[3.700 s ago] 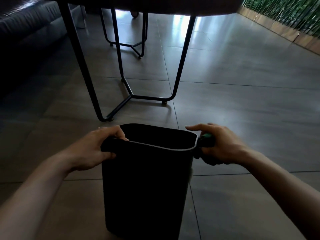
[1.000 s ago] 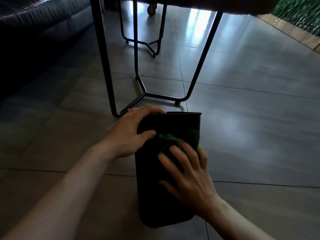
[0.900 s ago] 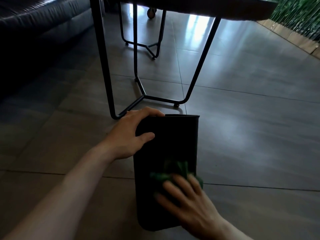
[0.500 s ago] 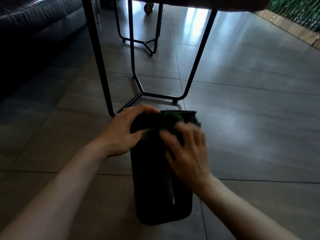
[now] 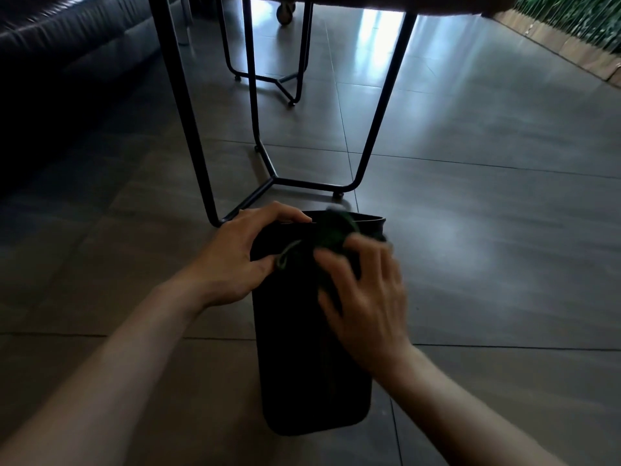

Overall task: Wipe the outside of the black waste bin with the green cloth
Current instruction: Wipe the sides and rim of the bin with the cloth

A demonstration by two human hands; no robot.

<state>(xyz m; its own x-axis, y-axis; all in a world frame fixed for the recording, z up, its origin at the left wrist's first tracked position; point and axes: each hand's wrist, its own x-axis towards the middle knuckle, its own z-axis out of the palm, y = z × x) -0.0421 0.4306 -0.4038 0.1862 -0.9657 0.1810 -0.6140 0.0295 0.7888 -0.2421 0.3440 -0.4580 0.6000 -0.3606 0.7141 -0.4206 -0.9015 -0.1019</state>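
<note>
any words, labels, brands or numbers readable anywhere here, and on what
None can be read.
The black bin shows a plain dark side with no visible label; it is dim.
The green cloth under the right hand is motion-blurred, no print visible.
The left hand grips the bin's rim.

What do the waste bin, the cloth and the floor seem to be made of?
Waste bin: probably plastic, matte black, smooth with rounded corners. Cloth: soft green fabric, bunched under the right hand. Floor: large grey tiles, semi-gloss, with visible joints and reflected light.
</note>
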